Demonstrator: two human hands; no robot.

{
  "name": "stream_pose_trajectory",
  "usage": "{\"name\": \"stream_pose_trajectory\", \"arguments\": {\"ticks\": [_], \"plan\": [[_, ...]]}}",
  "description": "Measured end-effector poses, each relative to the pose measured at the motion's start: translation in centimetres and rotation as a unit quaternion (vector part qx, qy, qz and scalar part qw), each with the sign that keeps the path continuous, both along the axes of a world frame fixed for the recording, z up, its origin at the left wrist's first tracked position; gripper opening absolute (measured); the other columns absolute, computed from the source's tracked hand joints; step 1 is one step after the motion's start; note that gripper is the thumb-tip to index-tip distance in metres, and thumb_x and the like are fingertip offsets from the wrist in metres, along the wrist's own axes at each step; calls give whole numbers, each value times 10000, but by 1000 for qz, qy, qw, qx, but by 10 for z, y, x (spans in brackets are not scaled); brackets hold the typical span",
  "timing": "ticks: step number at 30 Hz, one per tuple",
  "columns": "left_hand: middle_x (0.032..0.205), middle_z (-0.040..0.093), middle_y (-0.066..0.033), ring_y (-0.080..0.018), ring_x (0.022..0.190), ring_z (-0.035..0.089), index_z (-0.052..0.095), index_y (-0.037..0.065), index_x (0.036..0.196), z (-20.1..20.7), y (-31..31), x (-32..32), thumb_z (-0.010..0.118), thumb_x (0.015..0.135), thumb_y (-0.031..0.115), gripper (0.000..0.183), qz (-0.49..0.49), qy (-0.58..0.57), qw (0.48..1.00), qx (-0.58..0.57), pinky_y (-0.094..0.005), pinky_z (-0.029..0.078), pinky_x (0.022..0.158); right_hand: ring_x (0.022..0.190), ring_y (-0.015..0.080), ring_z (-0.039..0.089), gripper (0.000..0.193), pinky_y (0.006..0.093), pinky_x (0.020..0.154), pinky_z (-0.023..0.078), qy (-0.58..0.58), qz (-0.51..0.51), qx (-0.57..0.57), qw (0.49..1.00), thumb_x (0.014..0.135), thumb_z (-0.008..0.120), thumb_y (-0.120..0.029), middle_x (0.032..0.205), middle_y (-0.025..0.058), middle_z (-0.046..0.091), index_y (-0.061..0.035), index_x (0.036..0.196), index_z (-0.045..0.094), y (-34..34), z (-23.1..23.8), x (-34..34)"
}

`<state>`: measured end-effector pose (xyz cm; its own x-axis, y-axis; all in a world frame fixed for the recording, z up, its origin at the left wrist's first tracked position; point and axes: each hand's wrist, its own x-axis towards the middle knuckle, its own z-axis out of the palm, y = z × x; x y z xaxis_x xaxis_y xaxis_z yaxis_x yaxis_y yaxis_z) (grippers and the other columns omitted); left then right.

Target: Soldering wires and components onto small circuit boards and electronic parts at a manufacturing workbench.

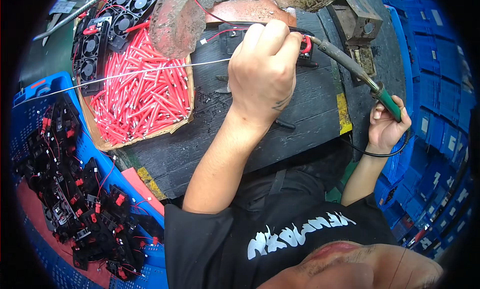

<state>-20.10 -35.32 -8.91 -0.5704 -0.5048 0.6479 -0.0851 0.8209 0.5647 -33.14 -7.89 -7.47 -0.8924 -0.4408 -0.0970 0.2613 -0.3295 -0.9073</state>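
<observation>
Though its tip hides behind the left hand [262,71], soldering iron [350,64] in right hand's [386,126] closed grip; left grip's contents unclear.

I see my left hand [262,64] at the middle of the worktop [210,139], over a small fan [235,39] near its far edge. My right hand [387,124] sits off the right edge, holding a soldering iron [350,64] that reaches in toward the fan. A box of sleeves [140,89] lies on the left part, with stacked fans [100,34] at the far-left corner. A crate of fans [75,189] stands beyond the left edge.
</observation>
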Motion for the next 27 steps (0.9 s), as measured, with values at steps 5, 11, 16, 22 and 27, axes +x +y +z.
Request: {"name": "stream_pose_trajectory", "arguments": {"ticks": [5,11,16,22,27], "plan": [[793,593,-47,-235,770,611,708,53,873,0,-1,1,735,740,-4,147,-3,-7,1000,4,-334,501,691,618,222,608,423,286,489,466,-11,3,7,1000,969,442,-359,829,188,663,-40,1139,662,5,-5,-2],[793,596,-50,-238,765,614,705,54,867,0,0,1,731,750,2,130,-13,-8,1000,7,-332,505,687,612,231,611,430,303,483,464,-17,-3,17,1000,959,442,-388,827,181,663,-55,1133,651,7,-5,-3],[794,598,-53,-245,764,618,700,52,863,-3,1,-1,732,754,6,123,-7,-3,1000,13,-335,508,689,617,234,613,438,301,486,460,-23,-1,13,1000,961,437,-391,830,181,663,-54,1140,651,8,-7,-3],[836,547,-56,-244,758,578,669,47,826,-9,0,-5,663,731,75,100,-5,28,1000,-12,-352,498,651,621,234,614,439,303,485,456,-17,1,12,1000,959,439,-389,832,181,663,-51,1143,651,8,-8,-4],[831,533,-68,-253,761,576,645,43,814,-8,0,-5,646,723,46,92,-6,26,1000,-11,-360,499,655,622,229,616,438,299,483,455,-17,2,11,1000,961,435,-383,828,179,662,-52,1147,653,7,-7,-3]]}}
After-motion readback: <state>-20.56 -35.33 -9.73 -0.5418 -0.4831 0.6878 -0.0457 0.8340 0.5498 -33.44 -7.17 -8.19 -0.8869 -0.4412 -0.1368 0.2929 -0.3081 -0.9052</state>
